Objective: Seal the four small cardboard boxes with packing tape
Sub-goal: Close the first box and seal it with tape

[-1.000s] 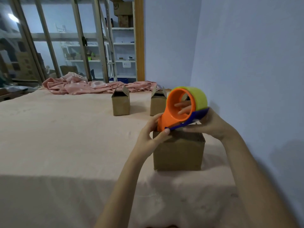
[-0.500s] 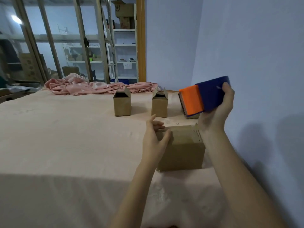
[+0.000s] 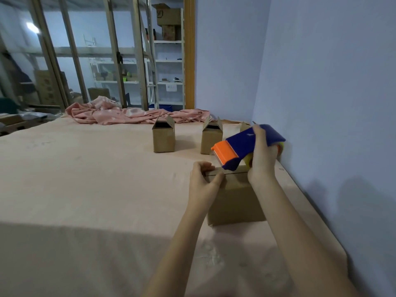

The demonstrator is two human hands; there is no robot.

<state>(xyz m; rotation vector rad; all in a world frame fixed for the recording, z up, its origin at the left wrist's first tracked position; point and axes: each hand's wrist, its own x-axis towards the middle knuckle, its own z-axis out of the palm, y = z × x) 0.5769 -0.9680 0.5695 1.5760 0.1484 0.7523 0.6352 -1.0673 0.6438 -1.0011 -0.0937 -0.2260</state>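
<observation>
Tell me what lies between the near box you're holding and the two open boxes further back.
In the head view, only bare pink table cover lies between the near box and the two open boxes; the tape dispenser hangs above that stretch.

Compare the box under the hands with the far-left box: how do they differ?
The near box has its flaps folded shut; the far-left box stands with flaps up, open. The left hand grips the near box while the right hand holds the tape dispenser over it; nothing touches the far-left box. Both are plain brown cardboard.
</observation>
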